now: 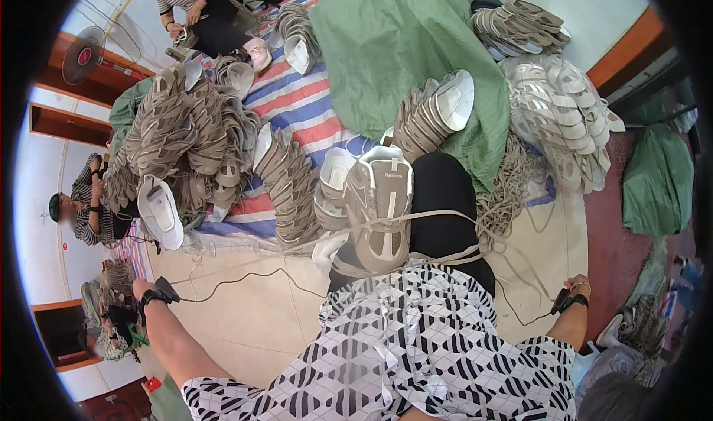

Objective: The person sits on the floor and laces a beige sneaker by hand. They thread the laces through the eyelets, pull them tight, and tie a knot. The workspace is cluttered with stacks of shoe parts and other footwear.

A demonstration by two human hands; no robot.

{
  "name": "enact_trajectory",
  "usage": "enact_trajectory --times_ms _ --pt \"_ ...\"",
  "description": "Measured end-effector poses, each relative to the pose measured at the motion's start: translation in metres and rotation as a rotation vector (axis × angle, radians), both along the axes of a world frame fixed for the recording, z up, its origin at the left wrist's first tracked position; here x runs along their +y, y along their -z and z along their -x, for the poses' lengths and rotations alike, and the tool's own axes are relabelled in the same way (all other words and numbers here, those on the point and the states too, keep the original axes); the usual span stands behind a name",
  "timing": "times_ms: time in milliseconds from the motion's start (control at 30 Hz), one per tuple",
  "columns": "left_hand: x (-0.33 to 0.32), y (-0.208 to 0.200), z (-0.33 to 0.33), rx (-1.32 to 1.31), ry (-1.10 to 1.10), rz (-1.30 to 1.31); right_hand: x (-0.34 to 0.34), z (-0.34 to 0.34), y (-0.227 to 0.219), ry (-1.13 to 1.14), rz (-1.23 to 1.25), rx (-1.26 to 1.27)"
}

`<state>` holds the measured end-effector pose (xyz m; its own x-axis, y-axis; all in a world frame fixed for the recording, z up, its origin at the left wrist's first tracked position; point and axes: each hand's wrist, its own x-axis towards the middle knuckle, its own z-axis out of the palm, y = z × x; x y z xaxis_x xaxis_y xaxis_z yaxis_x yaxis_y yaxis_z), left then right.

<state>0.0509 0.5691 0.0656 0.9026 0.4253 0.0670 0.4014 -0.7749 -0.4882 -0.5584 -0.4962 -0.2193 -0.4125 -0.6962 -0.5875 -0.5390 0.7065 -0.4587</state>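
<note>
A taupe shoe upper (379,205) with a pale lining rests upright over my lap, against my black-clad knees. Long flat taupe shoelaces (438,214) run out from it to both sides. My left hand (142,290) is stretched far out to the left, closed at the end of one lace; its fingers are mostly hidden behind a black wrist device. Far out to the right, my right hand (578,283) is closed, with the other lace running toward it. Both arms are spread wide, and the laces look drawn out across my lap.
Stacks of nested taupe uppers (286,187) stand on a striped sheet (308,105). A green cloth (401,34) covers the middle; pale shoe parts (557,116) and a heap of laces (509,190) lie right. Black cables (245,275) trail from my wrists. Other people (194,12) sit beyond.
</note>
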Motion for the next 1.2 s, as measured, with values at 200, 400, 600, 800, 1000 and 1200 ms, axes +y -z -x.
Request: enact_trajectory --times_ms 200,400,600,800,1000,1200 --pt "-0.217 0.134 -0.061 -0.394 0.82 0.778 0.012 -0.163 0.024 -0.362 0.106 -0.429" --pt "-0.538 0.12 0.08 -0.066 1.094 1.194 0.209 -0.399 -0.174 -1.016 0.075 -1.063" --pt "-0.552 0.112 0.118 0.27 0.815 1.694 0.296 -0.394 -0.176 -1.624 0.361 -0.757" --pt "-0.536 0.094 0.127 0.391 0.731 1.684 0.308 -0.387 -0.165 -1.848 0.569 -0.558" --pt "-0.53 0.113 0.126 0.045 0.912 1.594 0.316 -0.389 -0.168 -1.89 0.636 -0.408" --pt "-0.53 0.1 0.126 0.309 0.498 1.846 0.317 -0.397 -0.171 -1.919 0.607 -0.321"
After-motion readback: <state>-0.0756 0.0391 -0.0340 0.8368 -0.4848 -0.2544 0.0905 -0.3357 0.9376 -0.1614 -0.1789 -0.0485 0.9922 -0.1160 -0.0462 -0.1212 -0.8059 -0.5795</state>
